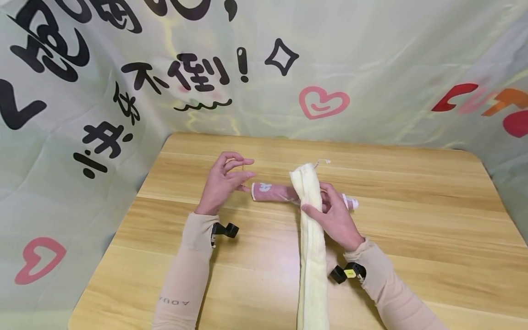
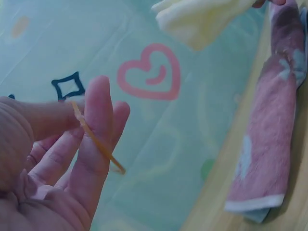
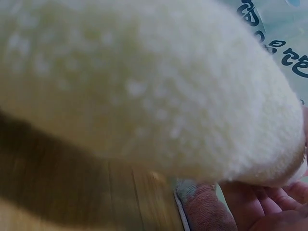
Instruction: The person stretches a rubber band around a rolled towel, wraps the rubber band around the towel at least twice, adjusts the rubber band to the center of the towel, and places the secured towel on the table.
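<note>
My left hand point(image 1: 222, 183) is raised over the left part of the table, with a thin orange rubber band point(image 2: 98, 142) looped over its thumb and fingers. A long, pale yellow rolled towel point(image 1: 312, 261) is gripped near its far end by my right hand point(image 1: 339, 221), thumb on top. The towel's other end runs out of the frame at the bottom. Behind it on the table lies a pink rolled towel point(image 1: 272, 192) with white edging, narrowed at its middle in the left wrist view. The yellow towel partly hides it and fills most of the right wrist view.
The wooden table point(image 1: 392, 197) has rounded far corners. A pale cloth backdrop point(image 1: 392, 68) with black writing and pink hearts stands along its back and sides. A small white tag point(image 1: 327, 161) sticks out by the yellow towel's far end.
</note>
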The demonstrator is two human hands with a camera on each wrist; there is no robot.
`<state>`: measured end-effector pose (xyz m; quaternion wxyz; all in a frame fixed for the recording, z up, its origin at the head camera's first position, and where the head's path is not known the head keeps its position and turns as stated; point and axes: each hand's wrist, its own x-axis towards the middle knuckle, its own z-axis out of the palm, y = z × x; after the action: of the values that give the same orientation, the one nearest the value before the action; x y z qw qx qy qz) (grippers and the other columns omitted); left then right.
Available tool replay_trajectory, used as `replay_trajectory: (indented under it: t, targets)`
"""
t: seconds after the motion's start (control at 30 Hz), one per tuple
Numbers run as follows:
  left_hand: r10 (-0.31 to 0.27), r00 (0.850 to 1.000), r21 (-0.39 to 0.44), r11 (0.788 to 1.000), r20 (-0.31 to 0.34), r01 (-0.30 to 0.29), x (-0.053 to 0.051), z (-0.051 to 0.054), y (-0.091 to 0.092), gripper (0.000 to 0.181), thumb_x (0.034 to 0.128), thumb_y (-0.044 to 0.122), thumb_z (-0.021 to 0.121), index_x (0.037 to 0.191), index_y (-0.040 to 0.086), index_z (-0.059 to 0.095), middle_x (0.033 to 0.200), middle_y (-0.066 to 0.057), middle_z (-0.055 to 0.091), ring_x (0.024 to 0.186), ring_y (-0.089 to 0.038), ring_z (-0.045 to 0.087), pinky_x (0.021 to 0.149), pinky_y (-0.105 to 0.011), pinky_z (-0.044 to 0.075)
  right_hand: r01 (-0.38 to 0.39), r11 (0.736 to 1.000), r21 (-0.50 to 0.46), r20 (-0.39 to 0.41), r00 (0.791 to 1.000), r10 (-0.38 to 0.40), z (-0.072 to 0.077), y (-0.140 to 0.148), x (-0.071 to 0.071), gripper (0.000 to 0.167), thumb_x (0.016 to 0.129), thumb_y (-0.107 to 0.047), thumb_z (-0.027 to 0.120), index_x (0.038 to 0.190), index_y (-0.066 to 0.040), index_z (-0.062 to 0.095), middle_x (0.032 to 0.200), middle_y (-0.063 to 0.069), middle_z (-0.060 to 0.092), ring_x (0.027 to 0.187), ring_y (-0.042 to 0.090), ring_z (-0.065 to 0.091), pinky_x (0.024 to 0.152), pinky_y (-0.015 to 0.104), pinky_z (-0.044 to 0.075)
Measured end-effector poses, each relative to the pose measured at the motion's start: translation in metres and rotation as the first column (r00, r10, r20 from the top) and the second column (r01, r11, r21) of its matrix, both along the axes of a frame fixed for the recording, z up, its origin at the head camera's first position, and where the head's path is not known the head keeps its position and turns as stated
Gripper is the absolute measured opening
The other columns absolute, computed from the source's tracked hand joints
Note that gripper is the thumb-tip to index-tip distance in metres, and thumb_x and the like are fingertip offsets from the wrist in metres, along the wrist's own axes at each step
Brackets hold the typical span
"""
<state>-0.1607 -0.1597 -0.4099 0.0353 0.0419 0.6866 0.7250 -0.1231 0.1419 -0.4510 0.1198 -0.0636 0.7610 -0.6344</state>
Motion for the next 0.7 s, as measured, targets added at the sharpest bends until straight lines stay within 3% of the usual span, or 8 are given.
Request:
replay_trajectory:
  t: [0.07, 0.27, 0.37, 0.5, 0.6, 0.7]
  targets:
    - [0.002, 1.000, -0.002, 1.000, 0.021, -0.002, 0.000, 0.000, 0.005, 0.035, 0.0932, 0.007, 0.076, 0.115, 0.014, 0.050, 0.135, -0.015, 0.068, 0.096, -0.018, 0.079, 0.067, -0.041, 0.066, -0.003, 1.000, 0.001, 0.000, 1.000, 0.003, 0.000, -0.001, 0.000, 0.062, 0.096, -0.014, 0.073, 0.148, -0.009, 0.041, 0.128, 0.026, 0.064, 0.089, 0.011, 0.073, 0.074, 0.034, 0.065]
    - [-0.013, 0.999, -0.058, 0.998, 0.037, 0.015, -0.002, -0.003, 0.016, 0.025, 0.0918, 0.018, 0.080, 0.102, 0.007, 0.060, 0.139, -0.018, 0.067, 0.095, -0.017, 0.078, 0.079, -0.049, 0.066, -0.013, 1.000, 0.012, -0.008, 1.000, 0.013, 0.001, -0.003, 0.001, 0.063, 0.096, -0.015, 0.073, 0.149, -0.008, 0.040, 0.128, 0.027, 0.064, 0.089, 0.010, 0.073, 0.074, 0.033, 0.065]
    - [-0.039, 0.999, -0.101, 0.994, 0.027, 0.041, -0.001, -0.004, 0.021, 0.020, 0.0936, 0.022, 0.078, 0.107, 0.010, 0.070, 0.140, -0.014, 0.067, 0.092, -0.021, 0.076, 0.074, -0.039, 0.066, -0.021, 1.000, 0.018, -0.014, 1.000, 0.021, 0.001, -0.003, 0.001, 0.063, 0.097, -0.016, 0.073, 0.150, -0.007, 0.039, 0.128, 0.027, 0.064, 0.089, 0.011, 0.073, 0.073, 0.034, 0.065]
    - [-0.097, 0.995, -0.115, 0.989, 0.013, 0.098, 0.000, -0.008, 0.030, 0.030, 0.0955, 0.025, 0.076, 0.122, 0.012, 0.072, 0.140, -0.013, 0.067, 0.106, -0.031, 0.075, 0.071, -0.027, 0.061, -0.016, 0.999, 0.038, -0.028, 0.999, 0.017, 0.001, -0.002, 0.003, 0.063, 0.097, -0.015, 0.073, 0.150, -0.007, 0.039, 0.128, 0.028, 0.064, 0.088, 0.010, 0.072, 0.072, 0.033, 0.065]
    - [-0.149, 0.988, -0.087, 0.985, 0.027, 0.151, 0.001, -0.011, 0.036, 0.038, 0.0965, 0.023, 0.075, 0.131, 0.011, 0.067, 0.143, -0.018, 0.063, 0.120, -0.038, 0.071, 0.078, -0.033, 0.066, -0.025, 0.998, 0.049, -0.038, 0.999, 0.027, 0.000, -0.002, 0.003, 0.063, 0.097, -0.014, 0.073, 0.150, -0.007, 0.039, 0.129, 0.028, 0.064, 0.088, 0.010, 0.072, 0.072, 0.032, 0.065]
    - [-0.206, 0.977, -0.052, 0.977, 0.055, 0.208, 0.000, -0.014, 0.041, 0.044, 0.0971, 0.023, 0.074, 0.137, 0.012, 0.061, 0.150, -0.019, 0.056, 0.124, -0.039, 0.068, 0.081, -0.040, 0.066, -0.041, 0.998, 0.048, -0.052, 0.998, 0.044, 0.000, -0.003, 0.003, 0.065, 0.097, -0.014, 0.072, 0.152, -0.007, 0.038, 0.130, 0.029, 0.063, 0.089, 0.008, 0.072, 0.072, 0.032, 0.065]
